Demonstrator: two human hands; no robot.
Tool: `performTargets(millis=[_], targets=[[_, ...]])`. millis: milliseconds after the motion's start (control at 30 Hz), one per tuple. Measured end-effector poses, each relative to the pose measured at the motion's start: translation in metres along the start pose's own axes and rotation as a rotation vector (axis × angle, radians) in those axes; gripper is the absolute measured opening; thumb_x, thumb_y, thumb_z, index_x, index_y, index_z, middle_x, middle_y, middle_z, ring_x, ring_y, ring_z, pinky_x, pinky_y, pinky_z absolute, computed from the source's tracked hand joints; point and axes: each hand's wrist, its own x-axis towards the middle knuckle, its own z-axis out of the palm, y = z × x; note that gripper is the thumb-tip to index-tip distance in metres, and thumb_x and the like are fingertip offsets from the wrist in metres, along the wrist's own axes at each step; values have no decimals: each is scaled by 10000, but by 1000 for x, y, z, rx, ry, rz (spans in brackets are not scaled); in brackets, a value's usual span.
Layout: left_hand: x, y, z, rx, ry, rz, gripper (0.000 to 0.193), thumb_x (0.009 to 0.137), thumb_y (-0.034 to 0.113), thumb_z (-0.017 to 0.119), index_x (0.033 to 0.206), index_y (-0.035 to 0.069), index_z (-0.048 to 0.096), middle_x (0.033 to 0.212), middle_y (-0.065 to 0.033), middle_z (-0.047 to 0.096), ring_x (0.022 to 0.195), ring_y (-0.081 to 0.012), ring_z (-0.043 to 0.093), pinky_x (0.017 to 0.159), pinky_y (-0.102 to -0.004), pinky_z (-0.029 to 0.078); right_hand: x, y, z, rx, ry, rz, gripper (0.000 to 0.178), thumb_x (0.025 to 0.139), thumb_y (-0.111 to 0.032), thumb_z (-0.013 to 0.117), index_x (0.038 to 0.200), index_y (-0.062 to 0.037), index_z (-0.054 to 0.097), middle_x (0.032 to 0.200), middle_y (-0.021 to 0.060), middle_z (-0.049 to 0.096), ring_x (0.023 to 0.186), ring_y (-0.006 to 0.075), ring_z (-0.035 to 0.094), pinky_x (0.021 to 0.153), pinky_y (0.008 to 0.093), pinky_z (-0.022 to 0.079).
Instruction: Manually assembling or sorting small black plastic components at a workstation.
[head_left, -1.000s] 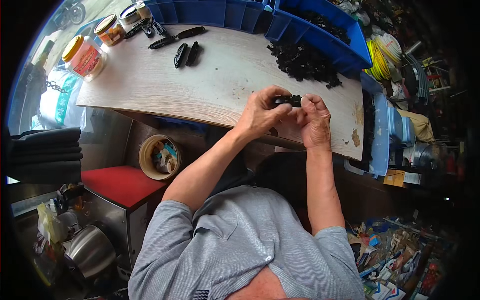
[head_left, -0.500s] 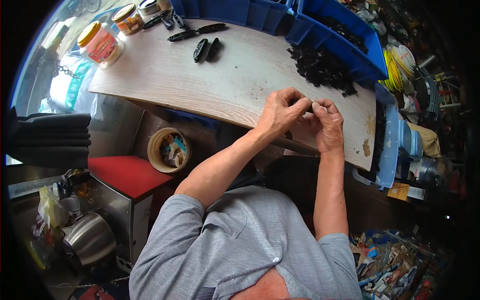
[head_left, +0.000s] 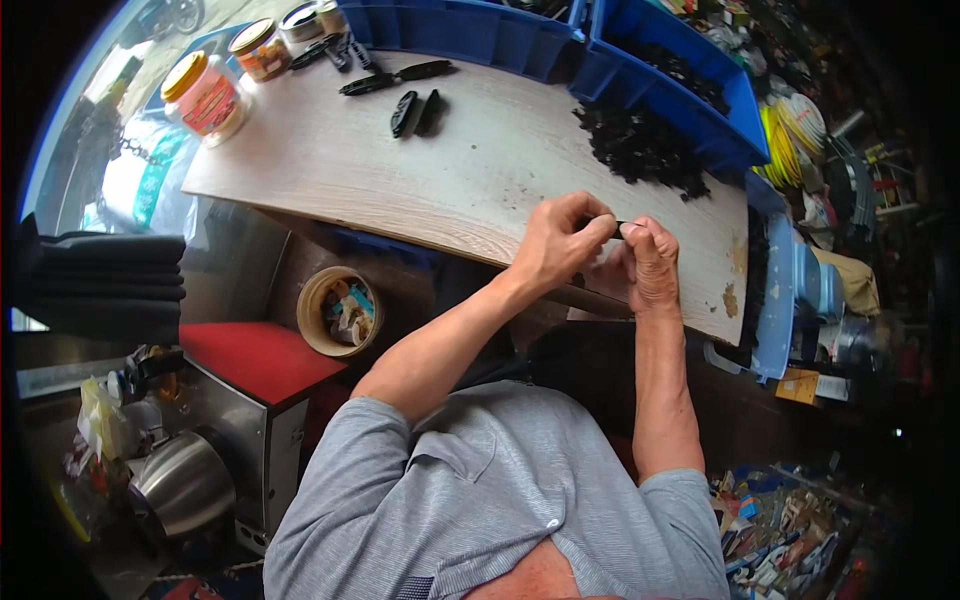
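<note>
Above the near edge of the light wooden table [head_left: 470, 175], my two hands meet fingertip to fingertip. A small black piece [head_left: 620, 230] shows between them, too small and covered for its kind to be told. My left hand [head_left: 556, 243] pinches it from one side with thumb and bent fingers. On the other side, my right hand [head_left: 653, 265] grips it with the thumb uppermost. Just beyond them lies a heap of small black parts [head_left: 645, 145]. Two slim black oblong pieces [head_left: 404, 114] rest side by side farther left, with more black pieces [head_left: 365, 83] behind.
Blue plastic bins [head_left: 460, 40] line the table's far side; the right one [head_left: 742, 115] holds black parts. Lidded jars [head_left: 208, 105] stand at the far left corner. Below are a waste bucket [head_left: 312, 325] and a red-topped cabinet [head_left: 250, 360]. Clutter covers the right side.
My hands have come slightly apart, and the black piece between them now shows. The whole view has shifted a little, so the table and its things sit lower.
</note>
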Motion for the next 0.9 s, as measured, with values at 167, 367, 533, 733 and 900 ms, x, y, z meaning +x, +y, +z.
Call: performTargets(millis=[167, 367, 533, 733, 900], targets=[[21, 16, -71, 968, 393, 688, 326, 759, 21, 769, 1064, 52, 657, 1028, -122, 657, 1016, -291, 591, 853, -382, 491, -7, -9, -14, 263, 98, 104, 317, 911, -297, 606, 663, -135, 492, 437, 17, 372, 481, 220, 579, 629, 524, 617], [57, 29, -171, 1766, 499, 221, 315, 782, 135, 693, 1095, 109, 662, 1063, -65, 694, 1102, -285, 587, 890, -461, 430, 6, -23, -96, 383, 743, 71, 341, 883, -376, 676, 835, -56, 569, 453, 43, 392, 521, 244, 581, 685, 555, 603], [53, 22, -158, 1699, 387, 518, 279, 856, 193, 672, 1123, 112, 663, 1038, -62, 690, 1090, -269, 590, 914, -463, 413, 14, -23, -120, 248, 872, 81, 288, 854, -299, 741, 935, -43, 635, 460, 22, 386, 447, 208, 566, 573, 463, 611], [55, 19, -153, 1640, 333, 530, 272, 885, 261, 676, 1103, 99, 690, 1137, -83, 664, 1166, -304, 563, 978, -508, 393, 33, -18, -86, 30, 503, 179, 234, 853, -221, 765, 978, -63, 645, 468, 8, 417, 434, 188, 543, 583, 433, 599], [53, 16, -149, 1644, 290, 555, 275, 901, 288, 677, 1090, 90, 701, 1194, -115, 647, 1278, -380, 494, 1080, -573, 329, 53, -22, -49, -135, 417, 263, 199, 846, -241, 771, 939, -101, 665, 484, -27, 422, 413, 114, 514, 440, 317, 544]])
